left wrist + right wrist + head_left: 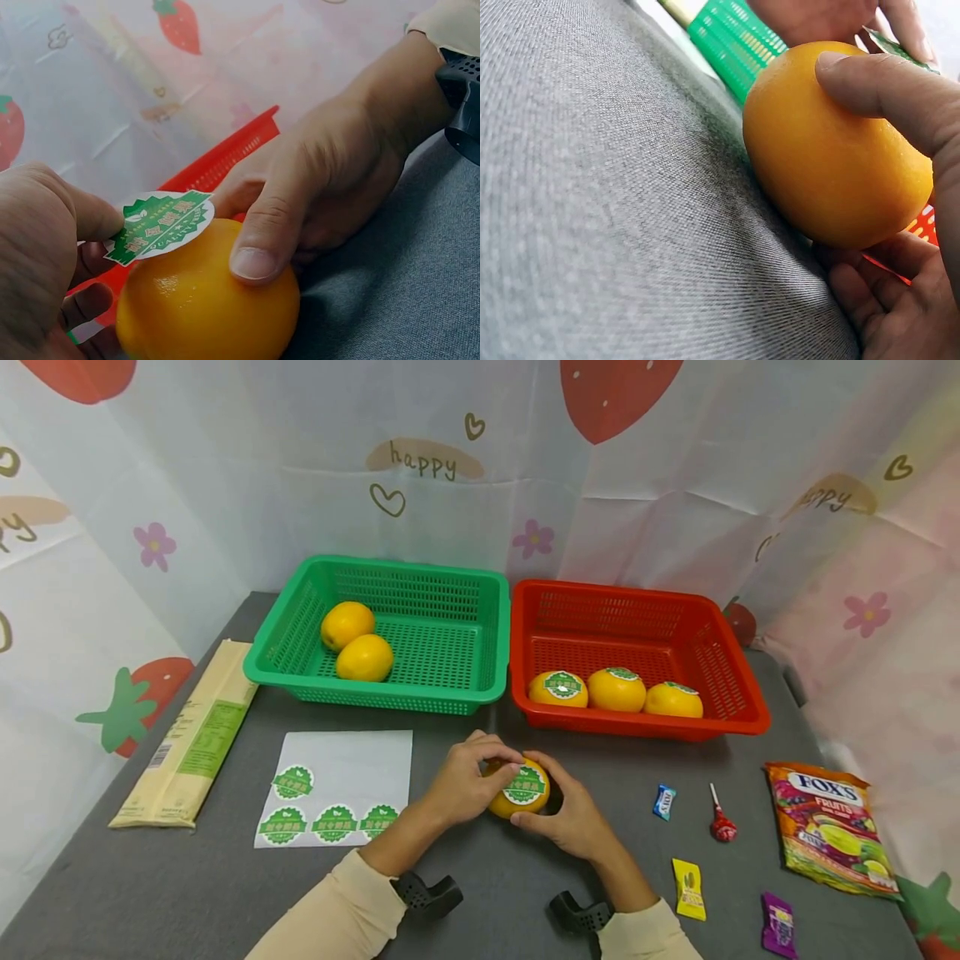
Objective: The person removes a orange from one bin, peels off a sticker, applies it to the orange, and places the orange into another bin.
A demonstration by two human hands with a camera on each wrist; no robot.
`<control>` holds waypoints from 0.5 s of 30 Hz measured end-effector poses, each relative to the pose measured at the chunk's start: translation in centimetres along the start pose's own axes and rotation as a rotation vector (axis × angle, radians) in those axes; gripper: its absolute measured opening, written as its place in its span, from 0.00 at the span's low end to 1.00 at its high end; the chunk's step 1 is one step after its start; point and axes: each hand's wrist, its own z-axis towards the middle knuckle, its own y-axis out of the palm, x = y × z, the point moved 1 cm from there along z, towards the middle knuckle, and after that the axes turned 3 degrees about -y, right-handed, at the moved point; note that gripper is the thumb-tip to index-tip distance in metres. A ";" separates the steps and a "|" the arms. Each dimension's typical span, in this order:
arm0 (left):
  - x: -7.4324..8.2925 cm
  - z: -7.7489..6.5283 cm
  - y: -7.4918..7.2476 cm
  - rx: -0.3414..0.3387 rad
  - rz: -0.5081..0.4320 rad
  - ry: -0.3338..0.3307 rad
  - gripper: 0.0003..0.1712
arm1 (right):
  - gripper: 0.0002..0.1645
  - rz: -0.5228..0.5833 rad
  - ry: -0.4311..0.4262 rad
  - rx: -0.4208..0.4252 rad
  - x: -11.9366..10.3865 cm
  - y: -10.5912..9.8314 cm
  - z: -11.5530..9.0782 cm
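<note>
My right hand (576, 820) grips an orange (206, 307) over the dark cloth, thumb on one side and fingers on the other. A round green-and-white sticker (166, 225) is pinched by its edge between the thumb and fingers of my left hand (472, 781). In the left wrist view the sticker lies along the top of the fruit, its held edge sticking out past the skin. The right wrist view shows the orange (832, 157) low over the cloth, with the sticker's edge (900, 49) behind my right thumb.
A green basket (382, 697) holds two plain oranges; a red basket (600, 720) holds three stickered ones. A white sheet (345, 768) bears several stickers. A beige packet (187, 735) lies left. On the right are wrapped candies (689, 889), a lollipop (723, 827) and a candy bag (832, 831).
</note>
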 end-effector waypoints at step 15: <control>-0.8 -0.2 0.8 0.057 0.027 0.049 0.03 | 0.40 0.003 -0.021 0.017 4.0 0.3 0.1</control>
